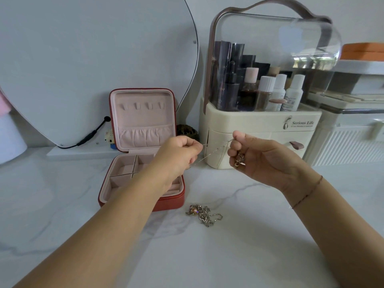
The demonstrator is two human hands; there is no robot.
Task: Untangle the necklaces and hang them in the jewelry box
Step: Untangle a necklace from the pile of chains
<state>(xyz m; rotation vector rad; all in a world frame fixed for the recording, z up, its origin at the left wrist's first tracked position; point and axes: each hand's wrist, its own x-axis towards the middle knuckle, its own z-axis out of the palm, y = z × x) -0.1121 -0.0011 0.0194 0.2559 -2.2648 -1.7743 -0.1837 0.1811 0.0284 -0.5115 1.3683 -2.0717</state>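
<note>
Silver chain (214, 150), fine: stretched between my left hand (180, 154), which pinches one end, and my right hand (264, 161), which grips the bunched rest with its pendant (239, 160). Second tangle (202, 214): on the bench (228, 256), just beside the open red jewelry box (143, 119), its hooks (141, 106) bare. Handling: I should draw the strand out slowly, never tug.

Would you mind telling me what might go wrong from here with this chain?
The thin silver chain runs taut between the left hand and right hand; pulling harder may tighten a knot or snap it. The gold pendant hangs by the right grip and could catch the loose strands. The tangled heap of necklaces lies on the white marble table near the forearms, so a sweep could drag it.
</note>
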